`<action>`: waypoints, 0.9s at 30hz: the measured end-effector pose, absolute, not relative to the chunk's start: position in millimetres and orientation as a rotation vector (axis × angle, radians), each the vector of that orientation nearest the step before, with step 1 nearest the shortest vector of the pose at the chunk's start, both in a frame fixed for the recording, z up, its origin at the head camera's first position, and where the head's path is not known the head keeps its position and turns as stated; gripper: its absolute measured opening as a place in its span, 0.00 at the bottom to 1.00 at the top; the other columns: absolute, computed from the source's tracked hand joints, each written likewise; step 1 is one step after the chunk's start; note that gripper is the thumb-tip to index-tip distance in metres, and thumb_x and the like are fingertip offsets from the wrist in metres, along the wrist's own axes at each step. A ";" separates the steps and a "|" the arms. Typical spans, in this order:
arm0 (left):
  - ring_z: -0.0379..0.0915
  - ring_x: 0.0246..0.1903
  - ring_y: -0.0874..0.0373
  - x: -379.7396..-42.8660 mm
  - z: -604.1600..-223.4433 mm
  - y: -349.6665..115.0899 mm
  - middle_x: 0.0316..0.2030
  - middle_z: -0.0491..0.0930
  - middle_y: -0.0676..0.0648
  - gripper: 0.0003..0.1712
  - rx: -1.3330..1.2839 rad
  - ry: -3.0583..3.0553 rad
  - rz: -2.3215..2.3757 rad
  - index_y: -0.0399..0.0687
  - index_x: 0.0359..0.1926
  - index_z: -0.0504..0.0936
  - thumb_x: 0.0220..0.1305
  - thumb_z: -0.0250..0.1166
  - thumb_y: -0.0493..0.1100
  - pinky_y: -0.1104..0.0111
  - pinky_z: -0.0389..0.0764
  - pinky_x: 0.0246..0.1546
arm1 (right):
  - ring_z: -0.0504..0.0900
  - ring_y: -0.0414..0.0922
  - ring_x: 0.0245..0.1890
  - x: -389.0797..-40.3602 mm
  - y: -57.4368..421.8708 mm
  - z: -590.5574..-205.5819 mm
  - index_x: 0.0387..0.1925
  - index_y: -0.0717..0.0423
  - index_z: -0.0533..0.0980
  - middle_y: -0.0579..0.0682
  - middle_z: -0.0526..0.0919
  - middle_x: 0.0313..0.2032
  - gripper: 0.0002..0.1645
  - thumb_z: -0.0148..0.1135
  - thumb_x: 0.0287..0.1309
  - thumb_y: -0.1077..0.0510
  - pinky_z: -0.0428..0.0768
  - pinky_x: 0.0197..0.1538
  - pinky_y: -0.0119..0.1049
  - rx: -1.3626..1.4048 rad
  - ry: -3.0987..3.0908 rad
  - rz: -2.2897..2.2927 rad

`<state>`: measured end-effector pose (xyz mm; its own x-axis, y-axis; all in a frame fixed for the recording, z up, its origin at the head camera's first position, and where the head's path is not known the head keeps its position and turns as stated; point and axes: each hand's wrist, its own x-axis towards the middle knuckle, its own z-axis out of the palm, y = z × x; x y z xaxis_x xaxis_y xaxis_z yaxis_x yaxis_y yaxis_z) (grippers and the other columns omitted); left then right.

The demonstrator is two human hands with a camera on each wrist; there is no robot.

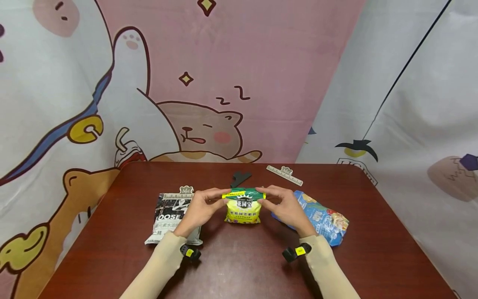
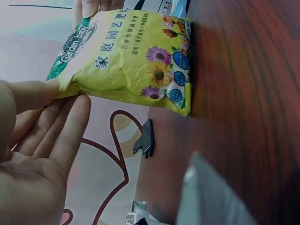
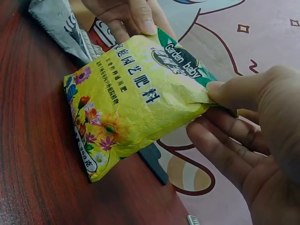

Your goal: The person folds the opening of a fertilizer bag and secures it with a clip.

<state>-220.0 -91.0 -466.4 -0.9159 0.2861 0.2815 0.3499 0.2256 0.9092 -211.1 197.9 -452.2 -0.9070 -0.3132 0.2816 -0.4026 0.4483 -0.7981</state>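
Observation:
A yellow fertilizer bag with a green top stands upright at the middle of the table, its front printed with flowers and "Garden baby". My left hand pinches its upper left corner between thumb and fingers. On the other side my right hand pinches the upper right corner the same way. In both wrist views the thumbs lie on the bag's front and the fingers behind it. The bag's top edge looks folded over, and its back is hidden.
Left of the hands lies a black-and-white bag with a pale clip along its top. A blue bag lies to the right, partly behind my right hand. Toward the back edge are a black clip and another pale clip.

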 end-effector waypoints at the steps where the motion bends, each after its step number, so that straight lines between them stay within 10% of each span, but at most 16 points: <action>1: 0.85 0.45 0.52 -220.2 -466.4 -90.9 0.49 0.89 0.47 0.16 -0.621 -2.425 -1.807 0.52 0.55 0.88 0.66 0.71 0.41 0.70 0.83 0.42 | 0.86 0.45 0.40 -211.4 197.8 -452.5 0.59 0.38 0.83 0.43 0.86 0.47 0.20 0.69 0.66 0.50 0.84 0.39 0.37 0.649 -2.595 1.459; 17: 0.77 0.32 0.57 -220.2 -468.5 -88.7 0.40 0.81 0.49 0.04 -0.604 -2.397 -1.626 0.54 0.39 0.92 0.66 0.72 0.43 0.68 0.76 0.33 | 0.84 0.37 0.36 -214.9 195.8 -455.9 0.42 0.42 0.88 0.42 0.84 0.45 0.07 0.66 0.69 0.52 0.82 0.35 0.34 0.685 -2.591 1.336; 27: 0.82 0.45 0.61 -221.6 -467.6 -91.2 0.39 0.87 0.59 0.06 -0.682 -2.430 -1.594 0.59 0.40 0.91 0.66 0.71 0.42 0.65 0.81 0.46 | 0.84 0.38 0.50 -211.2 192.4 -451.6 0.42 0.41 0.87 0.39 0.86 0.47 0.07 0.67 0.68 0.56 0.83 0.52 0.43 0.772 -2.546 1.251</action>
